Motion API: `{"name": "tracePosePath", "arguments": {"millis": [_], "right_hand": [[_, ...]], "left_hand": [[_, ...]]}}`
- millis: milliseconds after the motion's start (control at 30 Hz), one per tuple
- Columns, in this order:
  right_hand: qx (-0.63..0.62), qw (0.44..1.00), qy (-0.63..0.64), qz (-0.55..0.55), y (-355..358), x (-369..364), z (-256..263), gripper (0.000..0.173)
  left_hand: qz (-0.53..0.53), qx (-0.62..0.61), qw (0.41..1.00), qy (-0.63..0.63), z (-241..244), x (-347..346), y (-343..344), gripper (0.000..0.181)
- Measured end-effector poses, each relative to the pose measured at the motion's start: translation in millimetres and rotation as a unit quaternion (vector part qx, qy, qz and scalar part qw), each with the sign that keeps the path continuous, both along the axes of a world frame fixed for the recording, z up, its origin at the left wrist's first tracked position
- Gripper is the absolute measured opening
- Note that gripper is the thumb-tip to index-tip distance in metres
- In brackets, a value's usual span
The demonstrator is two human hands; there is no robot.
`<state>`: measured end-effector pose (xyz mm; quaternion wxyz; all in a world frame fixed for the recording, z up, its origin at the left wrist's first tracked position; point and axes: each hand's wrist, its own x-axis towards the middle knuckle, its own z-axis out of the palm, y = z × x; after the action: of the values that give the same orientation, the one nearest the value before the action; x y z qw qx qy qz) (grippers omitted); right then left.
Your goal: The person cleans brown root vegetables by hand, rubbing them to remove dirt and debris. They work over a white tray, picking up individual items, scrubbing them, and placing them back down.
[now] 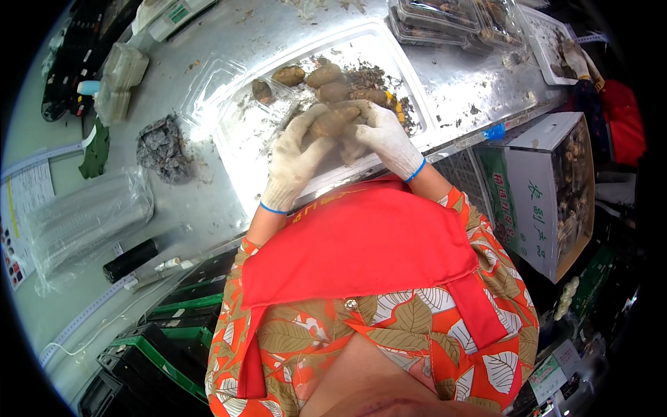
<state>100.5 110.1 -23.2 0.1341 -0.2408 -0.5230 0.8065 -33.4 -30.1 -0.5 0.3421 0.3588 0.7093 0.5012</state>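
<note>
My left hand (pixel 298 159) and my right hand (pixel 386 136), both in white knit gloves with blue cuffs, hold a brown, tapered tuber (pixel 334 122) between their fingers. It is just above the near part of a white plastic tray (pixel 417 86). Beyond my fingers in the tray lie several more brown tubers (pixel 288 76), among loose dark soil and scraps (pixel 365 78). Something yellow (pixel 399 110) shows beside my right hand. A clear plastic clamshell box (pixel 213 86) lies over the tray's left side; glare hides part of its outline.
Filled clear boxes (pixel 437 18) are stacked at the back right. A co-worker's gloved hand (pixel 576 60) is at another white tray (pixel 547 47). Left are a crumpled dark wad (pixel 164 148) and bagged plastic containers (pixel 88 208). A carton (pixel 536 203) stands below the metal table's (pixel 469 104) edge.
</note>
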Motion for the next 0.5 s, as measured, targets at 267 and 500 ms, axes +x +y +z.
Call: {"name": "tracePosePath", "arguments": {"millis": [267,500], "right_hand": [[0.126,0.991,-0.046,-0.013,3.6,0.0,-11.7,0.038],[0.002,0.999,-0.032,-0.036,0.8,0.9,-8.5,0.028]], "left_hand": [[-0.051,-0.004,0.994,0.100,1.1,2.4,-1.8,0.049],[0.005,0.098,0.907,-0.410,-28.7,2.6,-10.2,0.057]]}}
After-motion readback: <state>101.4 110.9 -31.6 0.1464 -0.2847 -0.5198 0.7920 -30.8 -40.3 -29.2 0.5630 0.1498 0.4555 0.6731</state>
